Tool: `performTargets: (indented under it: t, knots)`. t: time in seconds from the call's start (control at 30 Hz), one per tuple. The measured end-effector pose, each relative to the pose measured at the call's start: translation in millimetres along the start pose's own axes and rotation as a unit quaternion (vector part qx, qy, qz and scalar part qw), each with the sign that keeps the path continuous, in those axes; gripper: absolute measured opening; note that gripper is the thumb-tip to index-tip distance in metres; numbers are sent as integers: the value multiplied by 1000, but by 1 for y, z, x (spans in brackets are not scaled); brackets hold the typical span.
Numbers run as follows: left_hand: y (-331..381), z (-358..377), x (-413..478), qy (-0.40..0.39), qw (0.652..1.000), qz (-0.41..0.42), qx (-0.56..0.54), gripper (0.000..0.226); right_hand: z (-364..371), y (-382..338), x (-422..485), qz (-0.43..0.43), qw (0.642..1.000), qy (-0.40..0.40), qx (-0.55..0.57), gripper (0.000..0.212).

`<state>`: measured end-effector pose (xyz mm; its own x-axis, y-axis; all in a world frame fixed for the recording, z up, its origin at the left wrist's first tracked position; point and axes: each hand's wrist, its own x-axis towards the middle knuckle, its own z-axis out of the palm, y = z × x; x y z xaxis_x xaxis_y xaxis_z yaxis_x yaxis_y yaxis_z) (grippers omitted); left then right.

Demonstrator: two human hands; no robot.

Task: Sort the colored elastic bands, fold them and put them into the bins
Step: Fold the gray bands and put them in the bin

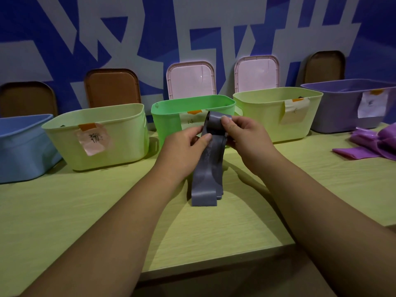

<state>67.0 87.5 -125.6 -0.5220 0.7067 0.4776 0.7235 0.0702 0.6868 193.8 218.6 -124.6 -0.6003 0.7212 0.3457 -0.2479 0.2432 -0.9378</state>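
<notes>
Head view: grey band (206, 168) hangs doubled over in front of the green bin (167, 116), above the tabletop (85, 211); whether its lower end touches the surface is unclear. Judged light, limp, stretchy, a little slick; best taken at the folded top. Left hand (184, 146) pinches the strands just below the fold, thumb on top. Right hand (246, 136) pinches the fold itself. Both forearms reach forward, wrists raised

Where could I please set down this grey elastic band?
Bare pale wooden table lies left of the left hand, before the blue plastic bin, and right of the right hand, short of the purple elastic bands. The bin row and the spot under the grey elastic band are crowded.
</notes>
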Motion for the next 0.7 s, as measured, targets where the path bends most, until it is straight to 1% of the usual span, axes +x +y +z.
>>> performTargets:
  t: [0.07,0.13,0.3,0.37,0.47,0.57,0.63,0.7]
  knots:
    - [1,5,-2,-15,1000,-12,-9,24,0,-1,0,4,1000,11,12,23]
    - [1,8,-1,-14,1000,-21,-2,24,0,0,1,11,1000,15,23,30]
    - [2,12,0,-21,999,-38,20,24,1,1,3,21,999,9,46,38]
    - [5,15,-2,-50,998,-33,10,33,0,2,7,29,997,24,68,31]
    - [13,20,-5,-105,994,-23,-13,57,-2,5,10,33,996,47,63,24]
    - [15,23,-5,-119,991,-57,-35,74,-2,7,12,38,995,64,66,22]
    - [15,22,-6,-121,991,-56,-30,70,-2,7,14,41,994,81,65,21]
    - [16,20,-7,-120,992,-29,-11,56,-4,7,15,34,993,95,56,20]
